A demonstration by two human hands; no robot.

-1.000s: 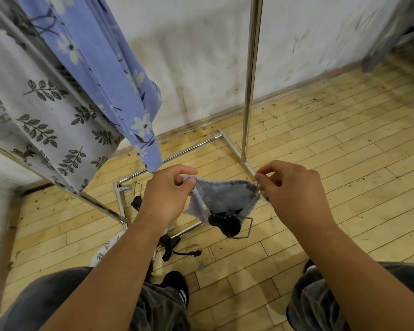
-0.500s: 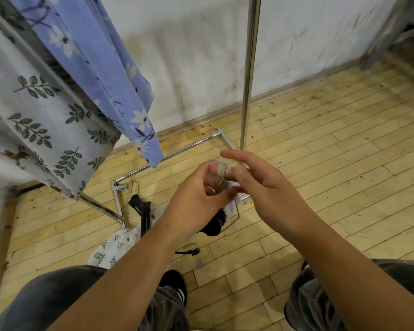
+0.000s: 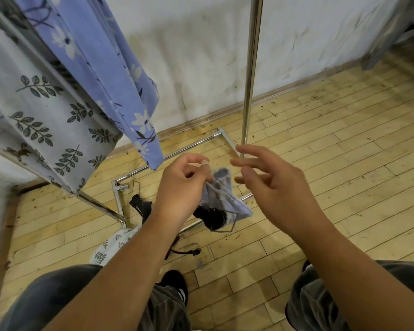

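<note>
Cloth (image 3: 222,195), one, pinched by left hand (image 3: 181,187); right hand (image 3: 275,185) spread.

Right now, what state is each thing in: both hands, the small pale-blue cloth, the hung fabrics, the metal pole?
small pale-blue cloth: bunched, dangling above the floor.
left hand: pinches that cloth's top.
right hand: open, fingers spread, holding nothing.
blue floral fabric: hanging.
white leaf-print fabric: draped over a rail.
shiny metal pole: upright.
leaf-print floor cloth: crumpled.
</note>
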